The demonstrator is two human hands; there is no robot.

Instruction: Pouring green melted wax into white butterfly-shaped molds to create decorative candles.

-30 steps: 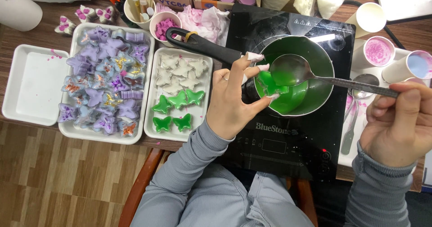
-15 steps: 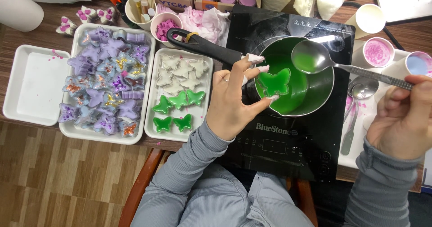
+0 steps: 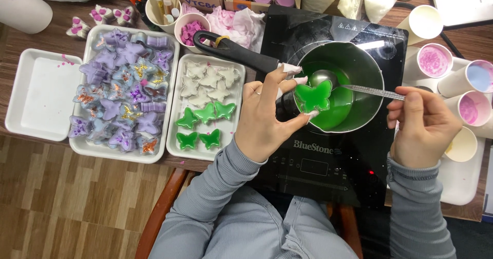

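Note:
My left hand (image 3: 267, 118) pinches a green butterfly-shaped piece (image 3: 314, 96) by its edges and holds it over the near rim of a small metal saucepan (image 3: 372, 69) of green liquid. My right hand (image 3: 421, 130) grips the handle of a metal spoon (image 3: 359, 88); its bowl rests inside the pan, just behind the butterfly. The pan has a black handle (image 3: 233, 51) and sits on a black induction cooktop (image 3: 328, 156). Left of the cooktop, a white tray (image 3: 174, 141) carries white and green butterfly pieces (image 3: 205, 112).
A second white tray (image 3: 82, 146) is piled with several purple and glittery butterflies (image 3: 123, 100). An unfilled white tray (image 3: 38, 94) lies at far left. Paper cups of pink, blue and yellow colour (image 3: 434, 61) stand right of the pan. Wooden sticks in a cup (image 3: 159, 7) stand at the back.
The spoon has left the butterfly, lifted to the right, then come down into the pan. The butterfly now shows full and glossy green in my left hand.

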